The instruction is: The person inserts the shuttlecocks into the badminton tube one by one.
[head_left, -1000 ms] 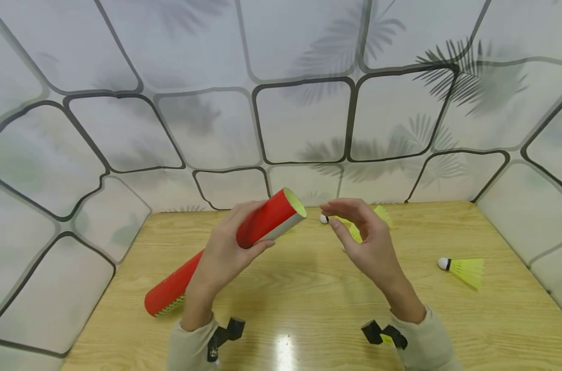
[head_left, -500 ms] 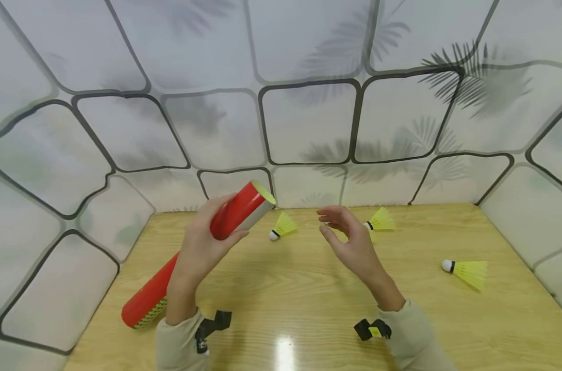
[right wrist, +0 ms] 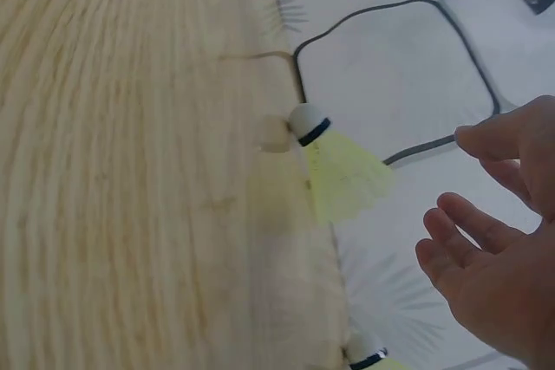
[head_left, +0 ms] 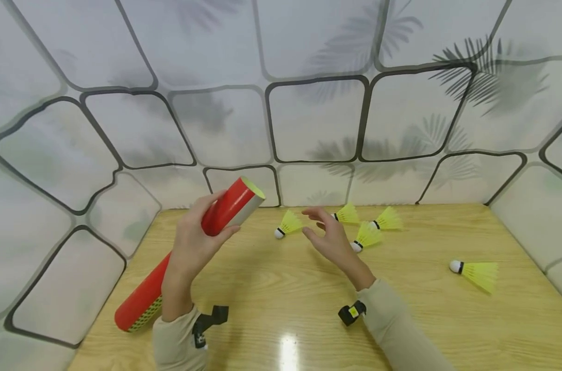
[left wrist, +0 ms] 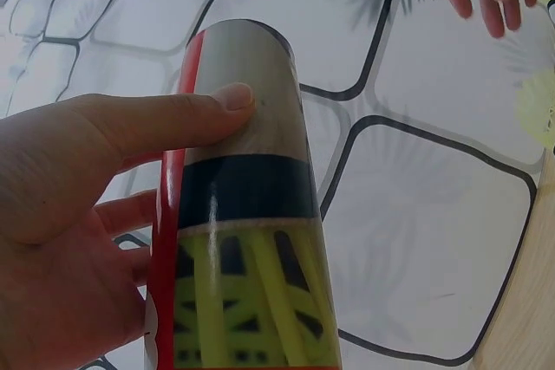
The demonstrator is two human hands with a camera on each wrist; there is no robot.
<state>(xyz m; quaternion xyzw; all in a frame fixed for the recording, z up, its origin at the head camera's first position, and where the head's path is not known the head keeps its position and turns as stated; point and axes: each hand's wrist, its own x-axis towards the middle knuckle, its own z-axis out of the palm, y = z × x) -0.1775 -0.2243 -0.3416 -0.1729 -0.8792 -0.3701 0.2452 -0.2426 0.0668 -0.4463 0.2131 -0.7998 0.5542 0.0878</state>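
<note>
The left hand [head_left: 190, 245] grips a red tube [head_left: 232, 208] slanting toward upper right; the right hand [head_left: 331, 239], loosely spread and empty, is nearer the mid-frame shuttlecock [head_left: 289, 223].

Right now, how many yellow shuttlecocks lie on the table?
5: one shuttlecock left of the right hand, three shuttlecocks close on its right, the last shuttlecock farther right; others may be hidden.
</note>
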